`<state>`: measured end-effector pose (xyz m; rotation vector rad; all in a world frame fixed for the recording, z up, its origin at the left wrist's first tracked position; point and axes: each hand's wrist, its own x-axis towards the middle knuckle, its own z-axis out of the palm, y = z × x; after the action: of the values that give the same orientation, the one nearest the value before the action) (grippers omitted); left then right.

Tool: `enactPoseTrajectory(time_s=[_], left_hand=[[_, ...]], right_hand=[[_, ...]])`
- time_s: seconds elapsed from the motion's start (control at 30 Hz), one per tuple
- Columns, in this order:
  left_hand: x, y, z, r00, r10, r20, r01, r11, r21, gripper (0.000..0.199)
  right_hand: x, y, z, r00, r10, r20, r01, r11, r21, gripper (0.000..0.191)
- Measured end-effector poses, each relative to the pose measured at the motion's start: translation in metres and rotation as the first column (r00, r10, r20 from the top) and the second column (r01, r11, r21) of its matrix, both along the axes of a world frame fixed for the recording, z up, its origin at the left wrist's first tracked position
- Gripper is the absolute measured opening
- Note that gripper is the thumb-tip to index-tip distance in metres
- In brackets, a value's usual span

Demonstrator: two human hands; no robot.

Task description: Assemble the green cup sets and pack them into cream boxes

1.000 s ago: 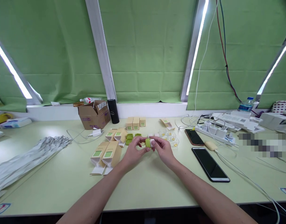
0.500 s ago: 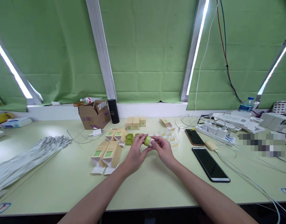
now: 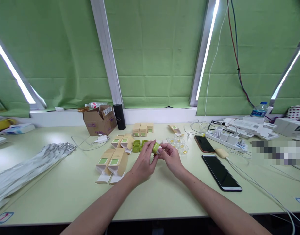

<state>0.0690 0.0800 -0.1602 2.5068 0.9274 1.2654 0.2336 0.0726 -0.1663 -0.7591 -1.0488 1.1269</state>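
Observation:
A small green container [image 3: 156, 148] with a white part at its right side is held between my two hands, above the middle of the table. The fingers of my left hand [image 3: 144, 164] close on it from the left. My right hand [image 3: 172, 159] pinches its right side with thumb and fingertips. Just behind my left hand sit several small green square cups [image 3: 136, 148], some partly hidden by the fingers. Beyond my right hand lie clear plastic cups [image 3: 181, 146] with small golden pieces in them.
Open-ended kraft boxes [image 3: 118, 160] lie left of my hands; upright kraft boxes [image 3: 143, 130] stand behind. At right are two phones [image 3: 221, 173] [image 3: 204, 144], cables and a power strip [image 3: 225, 141]. A carton [image 3: 100, 124], black cylinder [image 3: 119, 117] and white strips [image 3: 34, 169] occupy the left.
My left fingers have shifted a little on the green container, which has turned slightly. More of the green cups behind shows now. My right hand has barely moved.

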Motion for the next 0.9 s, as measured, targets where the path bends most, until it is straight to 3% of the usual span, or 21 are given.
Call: enactPoseTrajectory(time_s=[0.13, 0.23, 0.3, 0.37, 0.47, 0.67, 0.77, 0.9], left_hand=[[0.002, -0.001, 0.001, 0.998, -0.002, 0.055, 0.003, 1.0, -0.028, 0.056], [0.004, 0.003, 0.002, 0.982, -0.035, 0.188, 0.059, 0.991, -0.123, 0.049], [0.005, 0.007, 0.003, 0.939, -0.068, 0.336, 0.163, 0.951, -0.263, 0.046], [0.004, 0.013, 0.005, 0.881, -0.077, 0.466, 0.287, 0.87, -0.4, 0.046], [0.001, 0.018, 0.008, 0.845, -0.061, 0.532, 0.383, 0.762, -0.522, 0.047], [0.001, 0.018, 0.008, 0.799, -0.089, 0.595, 0.496, 0.656, -0.569, 0.044], [0.002, 0.017, 0.007, 0.789, -0.106, 0.606, 0.523, 0.633, -0.571, 0.04], [0.002, 0.018, 0.006, 0.776, -0.124, 0.618, 0.544, 0.627, -0.557, 0.041]], right_hand=[[0.001, 0.001, -0.002, 0.999, -0.005, 0.034, 0.005, 1.0, 0.01, 0.053], [0.003, 0.001, -0.004, 0.997, -0.004, 0.076, -0.002, 0.997, 0.072, 0.049], [0.007, -0.001, -0.004, 0.99, -0.016, 0.14, -0.003, 0.991, 0.132, 0.045], [0.01, -0.003, -0.003, 0.967, -0.086, 0.241, 0.034, 0.976, 0.213, 0.039], [0.014, -0.007, -0.001, 0.866, -0.291, 0.407, 0.115, 0.908, 0.404, 0.04], [0.018, -0.007, -0.004, 0.619, -0.548, 0.563, 0.06, 0.748, 0.661, 0.033], [0.019, -0.005, -0.006, 0.567, -0.59, 0.575, 0.03, 0.712, 0.701, 0.031], [0.02, -0.005, -0.007, 0.558, -0.598, 0.576, -0.007, 0.69, 0.724, 0.037]])
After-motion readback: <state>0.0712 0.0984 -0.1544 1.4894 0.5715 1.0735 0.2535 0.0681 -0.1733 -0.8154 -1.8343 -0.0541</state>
